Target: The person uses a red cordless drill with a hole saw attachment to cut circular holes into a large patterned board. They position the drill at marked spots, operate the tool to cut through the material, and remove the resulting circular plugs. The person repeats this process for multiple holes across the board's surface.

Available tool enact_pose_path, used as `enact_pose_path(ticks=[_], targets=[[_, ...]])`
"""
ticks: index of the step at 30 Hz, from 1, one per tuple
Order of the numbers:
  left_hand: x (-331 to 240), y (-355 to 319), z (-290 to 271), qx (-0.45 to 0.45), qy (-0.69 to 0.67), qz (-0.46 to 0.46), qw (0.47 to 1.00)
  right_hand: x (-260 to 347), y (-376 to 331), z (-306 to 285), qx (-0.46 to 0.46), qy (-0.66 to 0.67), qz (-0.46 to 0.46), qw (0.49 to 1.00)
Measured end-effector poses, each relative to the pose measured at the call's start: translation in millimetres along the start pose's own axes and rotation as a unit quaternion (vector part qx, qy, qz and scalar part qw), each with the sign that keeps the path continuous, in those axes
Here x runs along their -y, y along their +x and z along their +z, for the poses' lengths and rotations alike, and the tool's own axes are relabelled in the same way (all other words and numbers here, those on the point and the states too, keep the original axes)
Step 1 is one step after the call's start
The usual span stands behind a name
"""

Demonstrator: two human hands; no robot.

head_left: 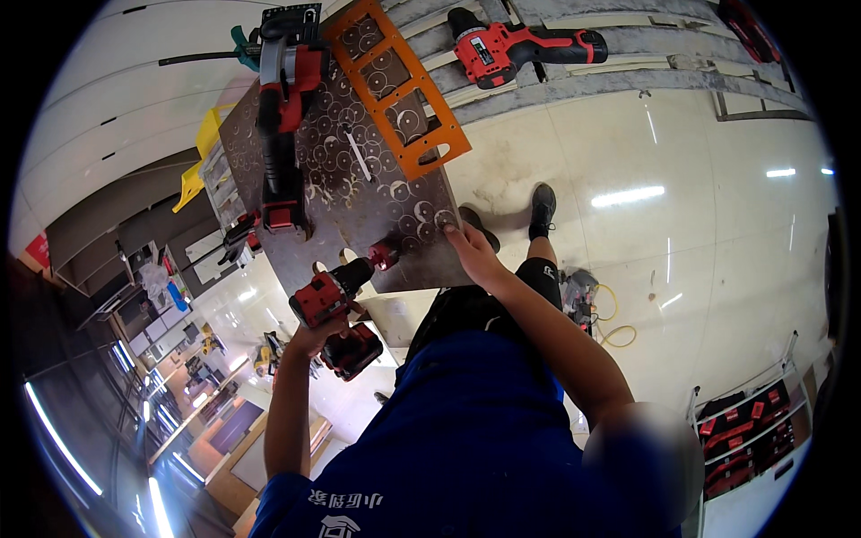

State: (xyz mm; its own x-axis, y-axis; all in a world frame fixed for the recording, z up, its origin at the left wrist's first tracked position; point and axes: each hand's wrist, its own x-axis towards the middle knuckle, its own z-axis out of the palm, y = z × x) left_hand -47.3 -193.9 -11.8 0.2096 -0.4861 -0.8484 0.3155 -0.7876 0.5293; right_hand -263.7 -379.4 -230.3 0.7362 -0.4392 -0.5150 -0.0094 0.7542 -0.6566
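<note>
My left hand (320, 334) is wrapped round the handle of a red and black cordless drill (318, 299). A red hole saw (384, 255) sits in its chuck, over the near part of a dark brown board (345, 211). Whether its teeth touch the board I cannot tell. Many ring-shaped cuts mark the board, and notches show along its left edge. At the board's right edge my right hand (473, 255) grips the rim, thumb on top and the other fingers mostly hidden. An orange template with rectangular openings (401, 103) lies on the far right of the board.
A red and black power tool (285, 152) lies on the board's left side, by a green clamp (246, 48). Another red drill (502, 52) rests on grey metal rails (619, 85). A machine with a yellow hose (578, 298) stands on the floor. Red cases fill a rack (744, 430).
</note>
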Motion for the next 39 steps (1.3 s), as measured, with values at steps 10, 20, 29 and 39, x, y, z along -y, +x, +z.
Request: enact_pose_path(ticks=[10, 20, 29, 39], targets=[[-19.2, -17.7, 45.6, -0.144, 0.284, 0.05, 0.947, 23.1, -10.9, 2.7, -0.01, -0.01, 0.012, 1.0], [-49.9, -24.2, 85.1, -0.156, 0.22, 0.063, 0.961, 8.9, -6.9, -12.6, -0.018, 0.051, 0.115, 0.992], [-31.1, -21.6, 91.6, -0.127, 0.237, 0.082, 0.96, 51.5, -21.0, 11.4, -0.024, 0.005, 0.161, 0.987], [-16.7, -22.1, 73.8, -0.124, 0.185, 0.096, 0.97, 49.5, -17.6, 2.3, -0.077, -0.01, 0.189, 0.979]])
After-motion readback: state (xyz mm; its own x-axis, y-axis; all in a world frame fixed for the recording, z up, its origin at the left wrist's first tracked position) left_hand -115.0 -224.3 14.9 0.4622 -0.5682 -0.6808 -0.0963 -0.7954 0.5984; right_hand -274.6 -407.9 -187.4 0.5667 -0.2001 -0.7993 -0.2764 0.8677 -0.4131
